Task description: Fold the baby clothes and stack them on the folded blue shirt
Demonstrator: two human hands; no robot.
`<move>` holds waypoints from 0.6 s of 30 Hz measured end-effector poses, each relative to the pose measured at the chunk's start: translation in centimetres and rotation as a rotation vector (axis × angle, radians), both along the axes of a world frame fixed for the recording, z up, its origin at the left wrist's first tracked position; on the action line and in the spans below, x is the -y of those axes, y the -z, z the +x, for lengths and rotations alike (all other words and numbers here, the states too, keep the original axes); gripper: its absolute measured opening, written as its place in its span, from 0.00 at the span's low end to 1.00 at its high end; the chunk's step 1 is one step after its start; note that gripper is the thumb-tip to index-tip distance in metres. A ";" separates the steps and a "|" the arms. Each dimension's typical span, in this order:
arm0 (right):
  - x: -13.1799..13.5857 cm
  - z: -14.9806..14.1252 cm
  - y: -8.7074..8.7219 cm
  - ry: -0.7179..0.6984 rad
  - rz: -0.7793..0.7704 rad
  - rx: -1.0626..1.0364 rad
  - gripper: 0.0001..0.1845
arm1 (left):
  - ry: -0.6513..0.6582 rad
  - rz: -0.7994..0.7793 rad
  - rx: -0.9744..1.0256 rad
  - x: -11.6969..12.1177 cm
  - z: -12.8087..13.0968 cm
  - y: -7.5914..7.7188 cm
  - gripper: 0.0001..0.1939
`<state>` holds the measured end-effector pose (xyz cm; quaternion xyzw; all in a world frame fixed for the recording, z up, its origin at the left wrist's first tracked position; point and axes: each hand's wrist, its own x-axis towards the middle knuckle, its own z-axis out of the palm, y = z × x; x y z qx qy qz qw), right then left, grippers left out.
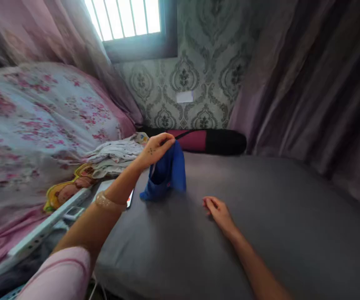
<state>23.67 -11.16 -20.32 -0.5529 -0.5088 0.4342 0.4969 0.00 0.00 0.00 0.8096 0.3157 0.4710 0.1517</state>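
My left hand (pixel 160 146) pinches the upper edge of a blue cloth (pixel 177 168) between thumb and fingers. The cloth hangs down in folds, and its lower part reaches the grey bed sheet (pixel 173 250). A dark hollow shows between its folds, with a small reddish mark beside it; its exact kind cannot be made out. To the right of the cloth and apart from it, my right hand (pixel 218 211) is low over the sheet. Its fingers are curled in, and nothing shows in them. Behind my left forearm, a phone (pixel 130 199) is partly hidden.
A maroon and black padded roll (pixel 223 142) lies along the wall. On the left are crumpled white fabric (pixel 120 150), a yellow cartoon cushion (pixel 63 196), a white metal rail (pixel 42 227) and a floral cover (pixel 42 108). Purple curtains (pixel 292 83) hang at the right.
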 end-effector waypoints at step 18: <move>-2.1 -1.8 -6.2 -0.025 0.284 0.104 0.18 | 0.167 -0.405 0.060 5.6 2.5 9.2 0.18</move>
